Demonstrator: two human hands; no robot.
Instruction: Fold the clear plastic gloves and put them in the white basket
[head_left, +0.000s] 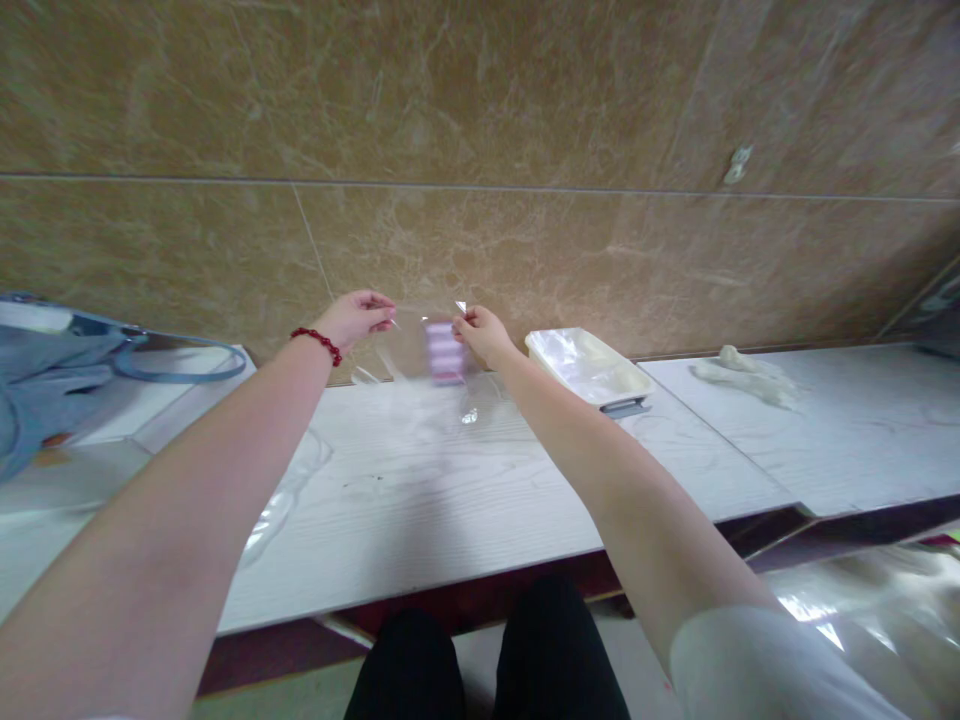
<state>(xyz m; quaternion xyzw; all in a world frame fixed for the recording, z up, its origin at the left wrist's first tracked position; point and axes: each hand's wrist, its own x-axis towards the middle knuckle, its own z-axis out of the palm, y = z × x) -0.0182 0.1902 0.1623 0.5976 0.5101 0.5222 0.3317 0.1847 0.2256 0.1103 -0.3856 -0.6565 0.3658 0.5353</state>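
Above the white table, my left hand (365, 316) and my right hand (482, 332) stretch a clear plastic bag (405, 352) between them. Each hand pinches an upper part of the film with closed fingers. A purple-and-white striped block (445, 352) shows in or behind the clear film, close to my right hand; I cannot tell which. It is blurred, so its kind is unclear. A red bead bracelet (318, 343) circles my left wrist.
A cream tray (634, 380) with clear film stands right of my right hand. Further right lies a crumpled whitish cloth or glove (750, 380). A blue-grey bag (45, 370) and a box (180, 390) sit at left. Clear plastic (289, 490) lies under my left forearm. The tiled wall (600, 250) rises behind.
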